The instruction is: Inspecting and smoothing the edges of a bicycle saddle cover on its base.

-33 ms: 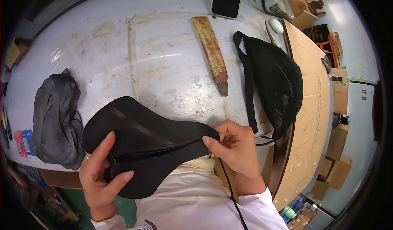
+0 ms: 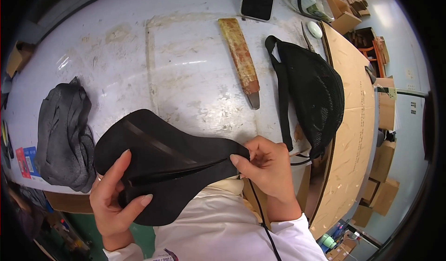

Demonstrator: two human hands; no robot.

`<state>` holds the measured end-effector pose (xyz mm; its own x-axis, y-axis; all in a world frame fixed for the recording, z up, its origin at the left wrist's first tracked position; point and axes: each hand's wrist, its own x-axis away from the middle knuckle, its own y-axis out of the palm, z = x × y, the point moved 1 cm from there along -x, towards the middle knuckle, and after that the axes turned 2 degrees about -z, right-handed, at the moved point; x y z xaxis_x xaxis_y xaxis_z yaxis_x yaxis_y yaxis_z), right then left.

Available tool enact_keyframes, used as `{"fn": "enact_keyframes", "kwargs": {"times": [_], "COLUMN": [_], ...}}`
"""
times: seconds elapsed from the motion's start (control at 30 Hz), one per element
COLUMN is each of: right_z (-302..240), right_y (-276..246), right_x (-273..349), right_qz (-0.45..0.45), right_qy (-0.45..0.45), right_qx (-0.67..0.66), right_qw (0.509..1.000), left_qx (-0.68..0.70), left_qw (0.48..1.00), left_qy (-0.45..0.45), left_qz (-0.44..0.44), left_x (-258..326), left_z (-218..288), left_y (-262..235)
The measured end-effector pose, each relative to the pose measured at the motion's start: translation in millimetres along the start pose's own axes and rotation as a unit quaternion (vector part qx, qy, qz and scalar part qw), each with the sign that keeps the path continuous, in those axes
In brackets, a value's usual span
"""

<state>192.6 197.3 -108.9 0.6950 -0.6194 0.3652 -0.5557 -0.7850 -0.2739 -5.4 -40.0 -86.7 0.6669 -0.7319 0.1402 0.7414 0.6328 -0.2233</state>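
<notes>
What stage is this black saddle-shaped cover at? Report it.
Done, it seems: a black mesh piece with its strap lies flat at the table's right. In hand: the left hand grips the black cover at its wide end while the right hand pinches its narrow tip, where a thin black cord hangs. Left: a grey fabric pile waits on the table's left side.

Head-worn fisheye, looking steeply down, close over worktable [image 2: 186, 66]

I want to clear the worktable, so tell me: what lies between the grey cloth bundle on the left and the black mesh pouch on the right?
In the head view, between the grey cloth bundle and the black mesh pouch lies stained white tabletop and one worn wooden-handled tool.
</notes>
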Motion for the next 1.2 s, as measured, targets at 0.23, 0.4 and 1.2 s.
{"fn": "enact_keyframes", "kwargs": {"times": [0.23,0.4,1.2], "right_z": [-15,-23,-43], "right_y": [13,22,65], "right_x": [-2,-2,9], "right_qz": [0.021,0.046,-0.305], "right_qy": [-0.029,-0.043,0.07], "right_qx": [0.107,0.148,-0.57], "right_qw": [0.994,0.987,0.759], "left_qx": [0.044,-0.241,0.3], "left_qw": [0.999,0.966,0.951], "left_qy": [-0.009,0.009,0.073], "left_qz": [0.013,0.092,0.011], "left_x": [-2,0,21], "left_z": [-2,5,15], "left_y": [4,9,6]}}
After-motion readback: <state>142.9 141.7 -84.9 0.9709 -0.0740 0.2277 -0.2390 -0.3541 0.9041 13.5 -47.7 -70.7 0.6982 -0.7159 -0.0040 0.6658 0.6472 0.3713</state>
